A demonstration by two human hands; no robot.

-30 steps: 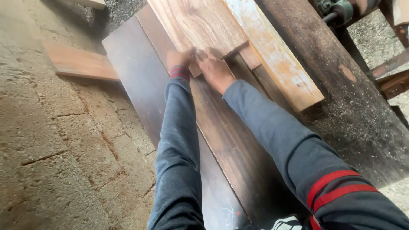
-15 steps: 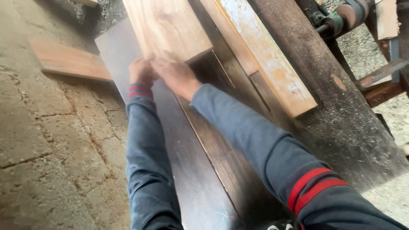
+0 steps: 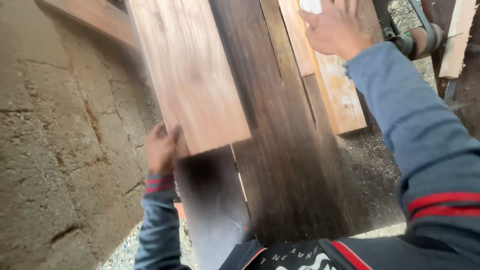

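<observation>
Cracked concrete floor (image 3: pixel 60 150) on my left w/ a loose reddish plank (image 3: pixel 90 20) lying on it. Sawdust (image 3: pixel 372 165) to the right; rusty shaft (image 3: pixel 425 37) & pale wood strip (image 3: pixel 457 40) top right.

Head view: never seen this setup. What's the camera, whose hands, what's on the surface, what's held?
The camera sits on a person's head and looks down, so both arms in grey sleeves with red stripes are the wearer's own. The left hand grips the near corner of a light brown plank, which lies along a dark, worn bench. The right hand reaches further up and rests on a paler, paint-stained board lying alongside; whether its fingers close around the board cannot be told. Sawdust covers the bench's right side. To the left is a cracked concrete floor.
</observation>
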